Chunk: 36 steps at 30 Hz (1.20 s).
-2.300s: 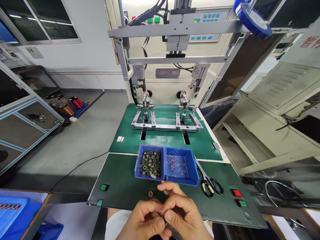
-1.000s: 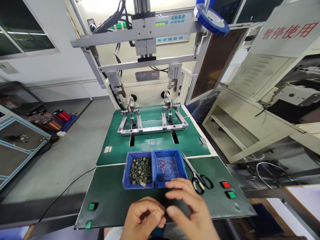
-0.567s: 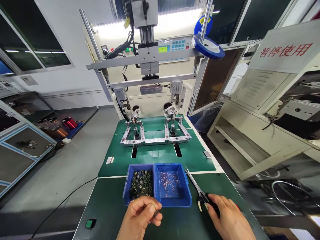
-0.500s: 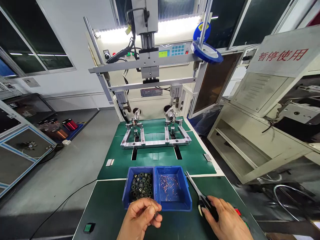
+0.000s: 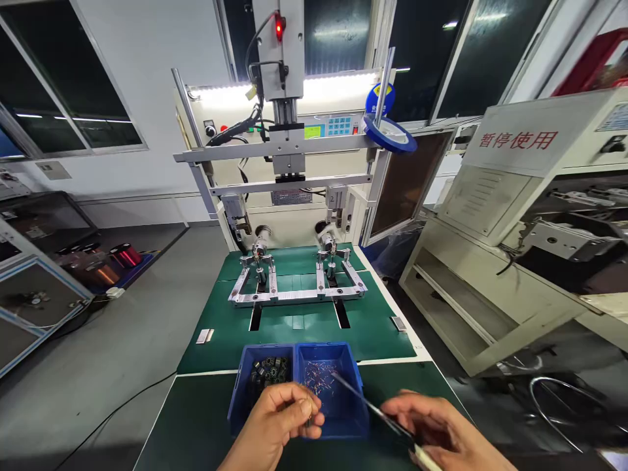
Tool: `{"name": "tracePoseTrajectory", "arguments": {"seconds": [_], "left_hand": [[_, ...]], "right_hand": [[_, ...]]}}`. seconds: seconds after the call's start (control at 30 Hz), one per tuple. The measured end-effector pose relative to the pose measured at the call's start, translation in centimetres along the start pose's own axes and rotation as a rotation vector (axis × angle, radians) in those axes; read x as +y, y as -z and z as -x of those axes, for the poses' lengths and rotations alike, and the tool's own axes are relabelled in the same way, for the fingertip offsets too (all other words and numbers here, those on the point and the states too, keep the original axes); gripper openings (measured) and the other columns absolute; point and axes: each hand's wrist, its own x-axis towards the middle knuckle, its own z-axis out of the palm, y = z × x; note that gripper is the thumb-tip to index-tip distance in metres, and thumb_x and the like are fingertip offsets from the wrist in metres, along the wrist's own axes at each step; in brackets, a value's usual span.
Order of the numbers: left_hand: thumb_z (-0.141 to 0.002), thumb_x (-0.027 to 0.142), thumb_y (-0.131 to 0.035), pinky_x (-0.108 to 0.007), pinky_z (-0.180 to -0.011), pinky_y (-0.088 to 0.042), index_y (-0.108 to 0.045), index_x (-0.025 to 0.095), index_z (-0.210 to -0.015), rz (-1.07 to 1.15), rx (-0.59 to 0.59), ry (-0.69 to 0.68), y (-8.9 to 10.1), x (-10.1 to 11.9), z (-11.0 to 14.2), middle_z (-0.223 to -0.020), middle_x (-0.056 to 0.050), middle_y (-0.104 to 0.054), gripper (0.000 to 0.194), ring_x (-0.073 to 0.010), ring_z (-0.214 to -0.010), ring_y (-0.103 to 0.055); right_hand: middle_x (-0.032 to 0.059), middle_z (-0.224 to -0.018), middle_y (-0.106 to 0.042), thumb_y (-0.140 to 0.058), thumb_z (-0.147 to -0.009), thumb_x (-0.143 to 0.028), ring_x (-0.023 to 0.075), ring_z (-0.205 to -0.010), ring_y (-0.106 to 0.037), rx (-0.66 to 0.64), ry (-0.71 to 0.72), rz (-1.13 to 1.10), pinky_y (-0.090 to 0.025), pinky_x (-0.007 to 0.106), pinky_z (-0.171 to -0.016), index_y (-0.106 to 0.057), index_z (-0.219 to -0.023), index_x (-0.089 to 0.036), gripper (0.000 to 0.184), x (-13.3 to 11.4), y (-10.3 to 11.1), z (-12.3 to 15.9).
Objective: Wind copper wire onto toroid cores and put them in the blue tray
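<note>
In the head view my left hand [image 5: 279,418] is closed in a pinch in front of the blue bins. A small dark part is between its fingertips, mostly hidden by them. My right hand [image 5: 441,422] grips a pair of scissors [image 5: 367,404] by the handle, the blades pointing left over the right-hand blue bin [image 5: 357,392]. Thin copper wire clippings [image 5: 318,378] lie scattered in that bin. Beside it, the left-hand blue bin [image 5: 236,392] contains several small dark toothed metal cores [image 5: 271,370], partly covered by my left hand.
Beyond the bins, a metal frame [image 5: 299,297] with two fixtures stands on the green worktop [image 5: 297,337]. A winding machine [image 5: 289,147] rises behind it. A blue-rimmed reel [image 5: 392,134] hangs at its right. Cream machinery [image 5: 471,203] stands farther right.
My right hand has lifted the scissors off the worktop and swung their tips left over the clippings bin. My left hand keeps its pinch. The view has shifted slightly.
</note>
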Motion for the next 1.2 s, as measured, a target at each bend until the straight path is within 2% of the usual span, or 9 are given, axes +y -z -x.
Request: {"name": "tracePoseTrajectory", "arguments": {"seconds": [0.13,0.2,0.37,0.57,0.9,1.0,1.1,1.2], "left_hand": [[-0.06,0.037,-0.09,-0.027,-0.073,-0.055,-0.072,0.014,-0.068,-0.008,-0.05,0.109,-0.2,-0.2,-0.8,-0.082,-0.007,-0.07,0.03,-0.0187,-0.081,-0.068],[-0.059,0.036,-0.09,-0.028,-0.074,-0.055,-0.075,0.014,-0.073,-0.005,-0.036,0.134,-0.3,-0.2,-1.0,-0.078,-0.007,-0.072,0.03,-0.0199,-0.081,-0.069],[-0.058,0.032,-0.089,-0.029,-0.076,-0.055,-0.076,0.014,-0.074,-0.052,-0.05,0.181,-0.6,0.0,-1.7,-0.078,-0.008,-0.073,0.028,-0.0207,-0.082,-0.069],[-0.05,0.032,-0.088,-0.029,-0.073,-0.055,-0.075,0.011,-0.07,-0.112,-0.021,0.216,-1.5,0.7,-2.2,-0.073,-0.008,-0.072,0.031,-0.0215,-0.08,-0.069],[-0.053,0.025,-0.082,-0.032,-0.075,-0.054,-0.07,0.012,-0.069,-0.119,-0.006,0.221,-1.4,-0.1,-2.8,-0.074,-0.008,-0.071,0.024,-0.0228,-0.081,-0.069],[-0.054,0.024,-0.081,-0.033,-0.076,-0.054,-0.067,0.012,-0.068,-0.111,-0.004,0.218,-1.5,-0.2,-2.7,-0.076,-0.008,-0.071,0.024,-0.0236,-0.082,-0.069],[-0.053,0.024,-0.08,-0.035,-0.077,-0.054,-0.063,0.013,-0.067,-0.102,0.03,0.231,-1.5,-0.3,-2.7,-0.081,-0.009,-0.072,0.025,-0.0247,-0.083,-0.069],[-0.055,0.023,-0.078,-0.035,-0.076,-0.054,-0.061,0.013,-0.065,-0.147,0.002,0.256,-1.3,-0.5,-2.4,-0.084,-0.009,-0.071,0.022,-0.0242,-0.083,-0.069]], "right_hand": [[0.0008,-0.082,-0.054,-0.057,-0.051,-0.011,0.0141,-0.075,-0.054,-0.281,0.017,-0.03,-0.041,0.026,-0.065,-0.071,-0.091,-0.017,0.043,-1.9,-2.0,-2.0],[0.0012,-0.083,-0.054,-0.056,-0.052,-0.011,0.0133,-0.074,-0.053,-0.34,0.029,-0.035,-0.039,0.026,-0.064,-0.071,-0.092,-0.016,0.043,-2.4,-2.4,-2.7],[0.0016,-0.084,-0.054,-0.059,-0.056,-0.014,0.0127,-0.074,-0.052,-0.34,0.059,-0.071,-0.04,0.026,-0.066,-0.071,-0.094,-0.015,0.04,-2.1,-2.6,-3.4],[0.0003,-0.081,-0.052,-0.061,-0.058,-0.016,0.0103,-0.069,-0.049,-0.351,0.04,-0.052,-0.038,0.024,-0.062,-0.071,-0.091,-0.015,0.034,-1.9,-2.5,-3.8],[-0.0003,-0.081,-0.052,-0.062,-0.061,-0.018,0.0107,-0.07,-0.051,-0.292,0.059,-0.062,-0.041,0.024,-0.064,-0.071,-0.091,-0.016,0.031,-1.2,-2.3,-3.5],[-0.0017,-0.077,-0.051,-0.061,-0.062,-0.018,0.0085,-0.063,-0.05,-0.299,0.058,-0.083,-0.042,0.023,-0.059,-0.069,-0.088,-0.015,0.027,-0.9,-2.5,-3.4],[-0.0034,-0.075,-0.051,-0.057,-0.062,-0.018,0.0064,-0.055,-0.05,-0.301,-0.005,-0.096,-0.045,0.022,-0.053,-0.066,-0.089,-0.015,0.028,-0.6,-2.8,-3.2],[-0.0032,-0.073,-0.053,-0.056,-0.063,-0.022,0.0068,-0.052,-0.055,-0.298,-0.096,-0.019,-0.039,0.017,-0.043,-0.064,-0.089,-0.014,0.028,-0.6,-2.9,-2.8]]}}
